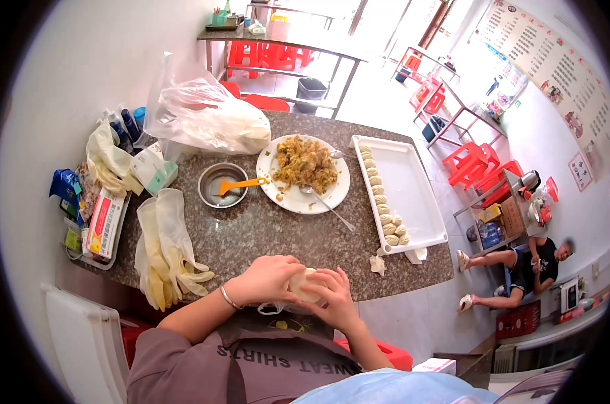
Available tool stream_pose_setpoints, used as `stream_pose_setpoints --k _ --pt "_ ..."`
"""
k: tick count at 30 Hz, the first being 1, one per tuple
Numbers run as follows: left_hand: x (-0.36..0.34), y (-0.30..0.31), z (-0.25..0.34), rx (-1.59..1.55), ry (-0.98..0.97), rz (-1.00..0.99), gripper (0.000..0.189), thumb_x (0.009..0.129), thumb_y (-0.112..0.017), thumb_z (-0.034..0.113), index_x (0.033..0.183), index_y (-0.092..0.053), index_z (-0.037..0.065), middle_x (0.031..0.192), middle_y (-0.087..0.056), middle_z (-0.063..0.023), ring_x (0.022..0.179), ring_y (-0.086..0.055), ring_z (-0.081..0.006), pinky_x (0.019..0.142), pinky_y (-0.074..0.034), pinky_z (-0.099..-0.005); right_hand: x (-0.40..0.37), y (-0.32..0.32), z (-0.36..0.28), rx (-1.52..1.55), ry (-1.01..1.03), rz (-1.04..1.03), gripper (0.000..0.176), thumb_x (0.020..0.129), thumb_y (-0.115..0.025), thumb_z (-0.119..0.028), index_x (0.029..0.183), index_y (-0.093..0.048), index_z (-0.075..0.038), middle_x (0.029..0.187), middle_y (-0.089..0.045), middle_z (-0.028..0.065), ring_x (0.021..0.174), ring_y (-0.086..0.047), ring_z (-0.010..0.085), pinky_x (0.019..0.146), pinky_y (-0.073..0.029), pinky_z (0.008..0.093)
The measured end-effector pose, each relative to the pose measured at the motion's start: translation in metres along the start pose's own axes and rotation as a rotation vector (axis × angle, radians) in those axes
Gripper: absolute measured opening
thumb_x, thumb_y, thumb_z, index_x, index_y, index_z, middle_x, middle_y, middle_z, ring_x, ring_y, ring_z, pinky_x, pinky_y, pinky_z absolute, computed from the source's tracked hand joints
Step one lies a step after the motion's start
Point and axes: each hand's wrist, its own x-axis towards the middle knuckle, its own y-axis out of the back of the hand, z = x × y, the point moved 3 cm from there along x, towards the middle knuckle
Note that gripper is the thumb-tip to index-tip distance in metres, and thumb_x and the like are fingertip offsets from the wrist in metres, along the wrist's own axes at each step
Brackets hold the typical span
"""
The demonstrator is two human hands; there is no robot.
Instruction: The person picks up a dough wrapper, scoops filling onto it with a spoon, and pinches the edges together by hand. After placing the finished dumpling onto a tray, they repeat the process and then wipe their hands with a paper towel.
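Both my hands meet at the table's near edge around a pale round piece of dough (306,284). My left hand (268,279), with a bracelet at the wrist, has its fingers closed on the dough's left side. My right hand (333,296) grips it from the right, fingers bent over it. Beyond them stands a white plate (278,195) of chopped filling (303,161) with a metal spoon (330,210). Left of the plate is a metal bowl (212,192) with an orange-handled tool (244,182). A white tray (412,182) holds several pleated dumplings (377,190) along its left side.
Pale gloves (170,249) lie on the speckled table (284,236) at left, near a box (105,222) and a large plastic bag (207,121). A dough scrap (377,265) lies below the tray. Another person (520,269) sits at right, near red stools (466,163).
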Motion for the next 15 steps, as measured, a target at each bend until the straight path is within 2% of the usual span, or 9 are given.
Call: stream_pose_setpoints --k 15 --pt "-0.0003 0.0004 -0.0006 -0.007 -0.029 -0.026 0.064 0.067 -0.080 0.042 0.118 -0.061 0.007 0.117 -0.061 -0.0110 0.104 -0.061 -0.0319 0.087 -0.050 -0.0401 0.0007 0.0062 -0.0001 0.014 -0.017 -0.002 0.018 0.075 -0.077 -0.022 0.087 -0.066 -0.014 0.107 -0.063 0.0006 0.115 -0.055 0.0236 0.107 -0.029 0.0524"
